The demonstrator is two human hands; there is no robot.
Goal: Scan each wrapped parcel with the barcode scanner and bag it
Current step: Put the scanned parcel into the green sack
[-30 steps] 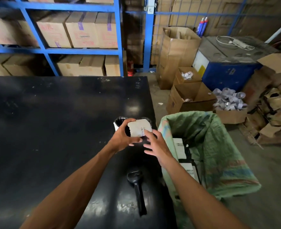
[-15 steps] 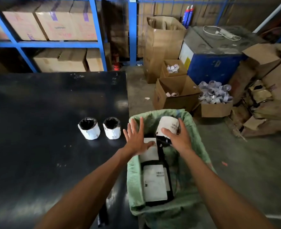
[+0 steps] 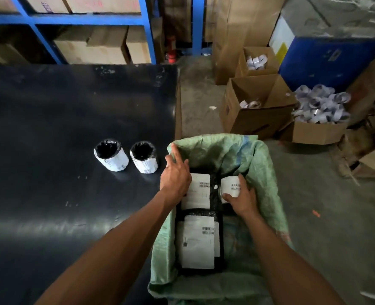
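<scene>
One parcel in hand: my right hand (image 3: 241, 199) grips a small white-labelled wrapped parcel (image 3: 230, 187), lower centre of frame, inside the green sack (image 3: 261, 164).
Left hand: my left hand (image 3: 176, 177) is at the sack's left rim, fingers straight and relaxed, holding nothing; I can't tell if it touches the fabric.
Bagged parcels: two flat black parcels with white barcode labels lie in the sack, one (image 3: 198, 191) just beside my left hand, one (image 3: 198, 245) below it, nearer the bottom edge.
Unbagged parcels: two round wrapped parcels stand upright on the black table (image 3: 50, 128), left of centre, one (image 3: 111, 154) just beside the other (image 3: 144, 156).
Scanner: I don't see it.
Surroundings: cardboard boxes (image 3: 257, 104) on the floor upper right; blue shelving (image 3: 147, 29) along the top.
</scene>
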